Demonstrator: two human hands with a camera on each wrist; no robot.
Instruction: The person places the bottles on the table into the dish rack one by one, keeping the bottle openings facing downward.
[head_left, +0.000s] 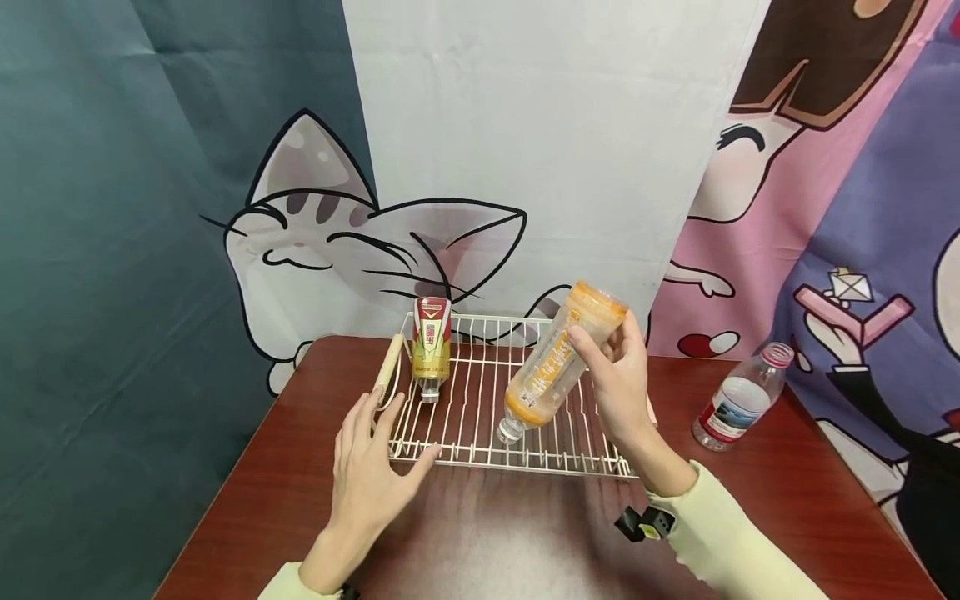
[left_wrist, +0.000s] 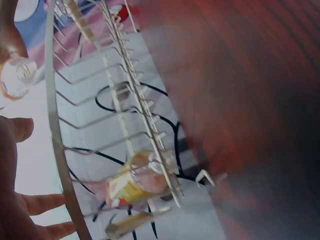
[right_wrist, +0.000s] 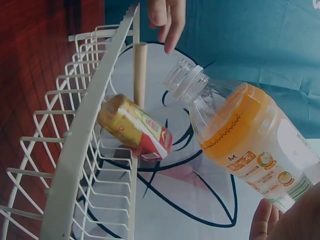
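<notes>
Neck down above the wires: the right hand [head_left: 622, 375] holds an orange-banded bottle [head_left: 551, 367] over a white rack [head_left: 517, 469].
In the head view the bottle tilts, gripped near its base, which seems chosen to leave the neck free below; a yellow-and-red bottle [head_left: 431, 337] sits neck down at the rack's left, probably propped by the wires. The right thumb presses one side, fingers curled round the other; the left hand [head_left: 367, 475] is at the front left corner, back upward, fingers spread, perhaps for steadying. In the left wrist view its fingertips reach the rail, though I cannot tell whether they touch. In the right wrist view the held bottle's capless mouth is apart from the rack.
</notes>
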